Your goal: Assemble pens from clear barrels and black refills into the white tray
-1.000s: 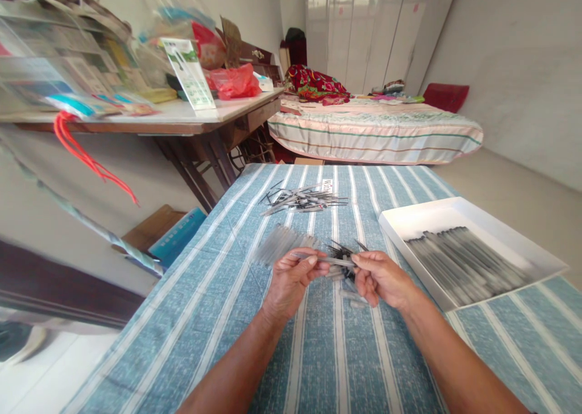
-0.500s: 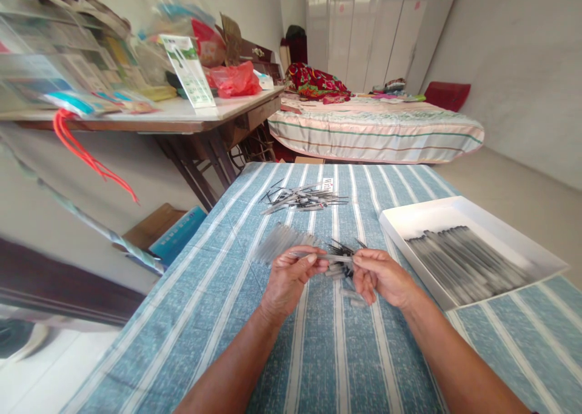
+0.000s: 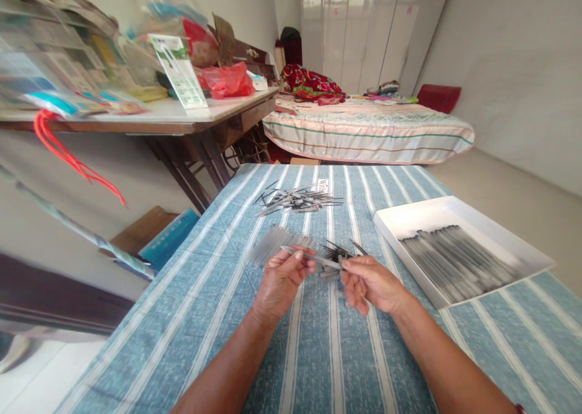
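A slim translucent grey pen (image 3: 326, 260) is stretched between my two hands above the striped cloth. Its left part is pinched by the thumb and fingers of my left hand (image 3: 280, 277). My right hand (image 3: 373, 282) grips the other end with thumb and index finger, its remaining fingers curled loosely below. Behind the left hand, clear pen barrels (image 3: 266, 244) lie side by side. Small black and grey pen parts (image 3: 334, 251) are heaped just beyond the pen, partly hidden by the right hand. Farther back is a loose pile of thin dark-and-clear refills (image 3: 297, 200).
At the right, a white open box (image 3: 404, 280) holds a row of grey pens (image 3: 454, 262). The striped tablecloth (image 3: 218, 341) covers the table. A side desk (image 3: 227, 114) with bags stands to the left; a bed (image 3: 373, 135) is behind.
The pen has tilted, its left end now higher than its right. Both hands appear slightly farther left, and the whole view has shifted a little.
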A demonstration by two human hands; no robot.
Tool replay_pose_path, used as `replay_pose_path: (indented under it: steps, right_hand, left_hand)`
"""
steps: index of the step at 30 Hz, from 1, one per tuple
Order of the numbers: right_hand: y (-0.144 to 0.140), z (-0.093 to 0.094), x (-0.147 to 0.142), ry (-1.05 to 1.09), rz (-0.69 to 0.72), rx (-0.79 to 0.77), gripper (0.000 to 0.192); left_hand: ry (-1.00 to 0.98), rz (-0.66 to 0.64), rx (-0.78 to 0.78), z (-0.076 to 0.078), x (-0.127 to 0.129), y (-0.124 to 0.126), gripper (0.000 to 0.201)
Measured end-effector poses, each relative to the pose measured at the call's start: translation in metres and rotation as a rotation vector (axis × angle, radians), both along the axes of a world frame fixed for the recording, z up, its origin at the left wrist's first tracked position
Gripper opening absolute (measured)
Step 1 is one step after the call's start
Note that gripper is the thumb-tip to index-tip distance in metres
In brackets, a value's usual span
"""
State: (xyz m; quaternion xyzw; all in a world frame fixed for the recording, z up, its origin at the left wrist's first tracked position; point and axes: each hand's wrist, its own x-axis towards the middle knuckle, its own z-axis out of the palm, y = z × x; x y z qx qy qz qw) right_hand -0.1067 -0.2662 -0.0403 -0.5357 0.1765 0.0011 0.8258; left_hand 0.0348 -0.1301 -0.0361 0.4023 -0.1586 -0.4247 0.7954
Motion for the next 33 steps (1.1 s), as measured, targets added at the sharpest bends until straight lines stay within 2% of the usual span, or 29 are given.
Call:
replay_pose_path:
  steps: [2, 6, 9, 14, 20, 22, 27, 28, 30, 33]
  right_hand:
    - [-0.007, 0.005, -0.003, 0.006, -0.058, -0.08, 0.044]
    - [-0.03, 0.011, -0.015, -0.015, -0.334, -0.303, 0.035]
    - [-0.044, 0.01, -0.021, 0.035, -0.394, -0.456, 0.031]
    - [-0.049, 0.002, -0.022, 0.139, -0.371, -0.596, 0.023]
    - [-0.041, -0.009, -0.016, 0.167, -0.216, -0.758, 0.022]
    - [-0.038, -0.01, -0.015, 0.142, -0.169, -0.866, 0.023]
    - [-0.033, -0.01, -0.011, 0.128, -0.075, -1.246, 0.015]
    - [-0.033, -0.011, -0.01, 0.146, -0.074, -1.266, 0.015]
    - [-0.033, -0.012, -0.009, 0.163, -0.095, -1.21, 0.016]
    - [-0.033, -0.014, -0.01, 0.14, -0.147, -0.96, 0.017]
  left_hand:
    - [0.047, -0.008, -0.003, 0.0, 0.004, 0.001, 0.007]
    - [0.089, -0.071, 0.035, 0.0, 0.013, 0.002, 0.009]
    - [0.068, -0.093, 0.055, -0.002, 0.016, 0.002, 0.012]
    - [0.017, -0.121, 0.11, -0.007, 0.011, 0.0, 0.019]
    - [-0.059, -0.266, 0.2, -0.014, 0.002, -0.001, 0.027]
    - [-0.079, -0.319, 0.228, -0.016, 0.0, -0.001, 0.03]
    - [-0.127, -0.422, 0.266, -0.015, -0.004, 0.0, 0.037]
    - [-0.137, -0.442, 0.269, -0.015, -0.004, 0.0, 0.038]
    - [-0.165, -0.465, 0.281, -0.014, -0.006, 0.001, 0.039]
    - [-0.216, -0.475, 0.292, -0.014, -0.007, 0.002, 0.039]
